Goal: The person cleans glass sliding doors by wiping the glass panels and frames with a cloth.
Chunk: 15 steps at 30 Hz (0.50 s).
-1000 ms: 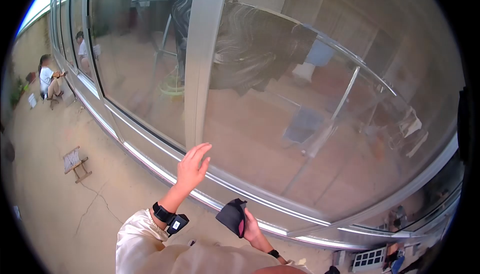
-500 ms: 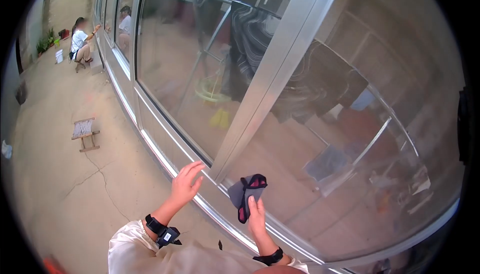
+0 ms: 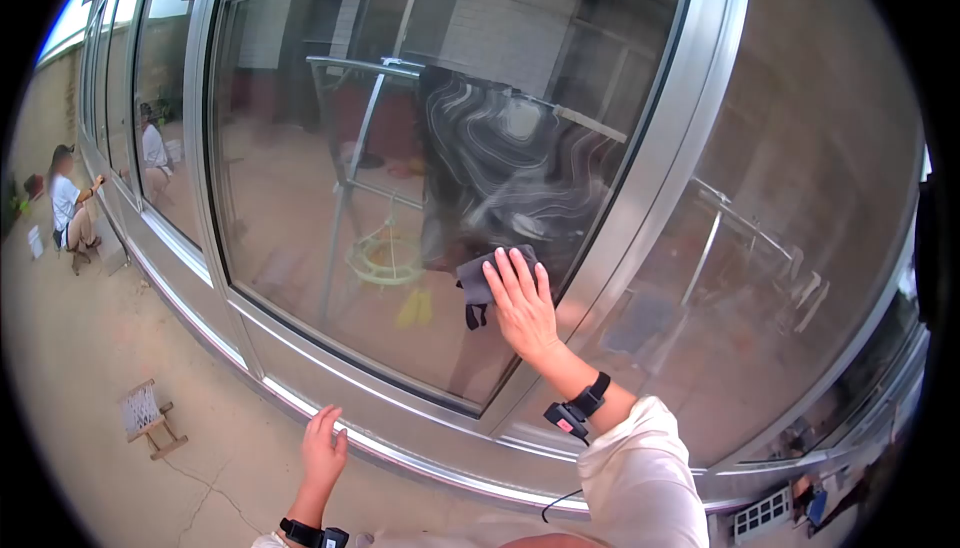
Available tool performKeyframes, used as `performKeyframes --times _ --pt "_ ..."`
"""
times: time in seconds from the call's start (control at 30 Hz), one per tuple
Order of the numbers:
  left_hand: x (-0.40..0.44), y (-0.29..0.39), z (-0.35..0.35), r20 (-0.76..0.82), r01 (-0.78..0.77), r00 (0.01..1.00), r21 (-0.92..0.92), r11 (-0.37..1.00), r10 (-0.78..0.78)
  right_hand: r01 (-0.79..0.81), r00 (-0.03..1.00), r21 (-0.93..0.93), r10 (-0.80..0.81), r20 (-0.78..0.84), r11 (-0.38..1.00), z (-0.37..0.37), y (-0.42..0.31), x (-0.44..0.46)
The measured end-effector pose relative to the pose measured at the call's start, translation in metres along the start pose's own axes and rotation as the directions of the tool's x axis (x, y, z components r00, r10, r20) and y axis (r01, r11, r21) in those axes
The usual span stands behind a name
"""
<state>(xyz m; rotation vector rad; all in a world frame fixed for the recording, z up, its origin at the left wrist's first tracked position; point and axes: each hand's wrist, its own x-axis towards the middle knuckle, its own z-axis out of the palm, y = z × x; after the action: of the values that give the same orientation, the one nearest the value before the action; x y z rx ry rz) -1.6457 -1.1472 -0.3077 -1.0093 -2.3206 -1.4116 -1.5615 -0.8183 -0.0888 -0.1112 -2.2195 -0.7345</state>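
My right hand (image 3: 524, 308) is laid over a grey folded cloth (image 3: 475, 283) with black edging, holding it against the window glass (image 3: 290, 238). The fingers lie across the cloth, and a loose black strip of it hangs below. Part of the cloth is hidden under the palm. Low in the view, my left hand (image 3: 324, 445) is empty, its fingers slightly bent and the thumb apart, near the bottom metal rail (image 3: 400, 451) of the window wall. Black bands with small devices sit on both wrists.
A metal upright (image 3: 640, 208) divides the panes on the right. A small folding stool (image 3: 150, 416) stands on the concrete ground at left. Farther off, a person (image 3: 70, 203) sits by the windows near a white bucket (image 3: 35, 242). A crate (image 3: 762, 516) lies at lower right.
My right hand has brought the cloth up from the lower rail onto the glass of the left pane. The left hand has moved down and left, and the view has shifted.
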Motion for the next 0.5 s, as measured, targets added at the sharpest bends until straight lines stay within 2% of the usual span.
performKeyframes --times 0.03,0.1,0.17,0.23,0.33,0.4,0.5 --pt "0.006 -0.005 -0.005 0.015 0.020 1.000 0.018 1.000 -0.021 0.041 0.999 -0.029 -0.040 0.017 0.999 -0.001 0.003 0.014" --pt "0.020 -0.006 -0.009 0.040 0.009 0.999 0.002 1.000 -0.009 0.014 1.000 -0.025 -0.015 -0.022 1.000 -0.018 0.014 0.053" --pt "0.029 -0.011 -0.003 0.036 -0.016 0.999 0.004 1.000 0.016 -0.033 0.994 -0.080 0.024 -0.110 0.996 -0.043 0.033 0.102" --pt "0.048 -0.008 0.003 0.020 -0.036 0.999 0.000 0.999 0.036 -0.082 0.962 -0.141 0.042 -0.268 0.987 -0.062 0.063 0.154" --pt "0.076 0.006 0.011 -0.008 -0.064 0.998 -0.002 0.998 0.064 -0.128 0.846 -0.325 -0.067 -0.528 0.937 -0.097 0.123 0.225" --pt "0.103 0.013 0.013 -0.078 -0.135 0.988 -0.002 0.991 0.134 -0.221 0.760 -0.337 -0.054 -0.647 0.915 -0.114 0.162 0.257" --pt "0.142 0.027 0.008 -0.128 -0.190 0.973 0.043 0.981 0.194 -0.252 0.728 -0.320 -0.039 -0.685 0.913 -0.120 0.173 0.260"
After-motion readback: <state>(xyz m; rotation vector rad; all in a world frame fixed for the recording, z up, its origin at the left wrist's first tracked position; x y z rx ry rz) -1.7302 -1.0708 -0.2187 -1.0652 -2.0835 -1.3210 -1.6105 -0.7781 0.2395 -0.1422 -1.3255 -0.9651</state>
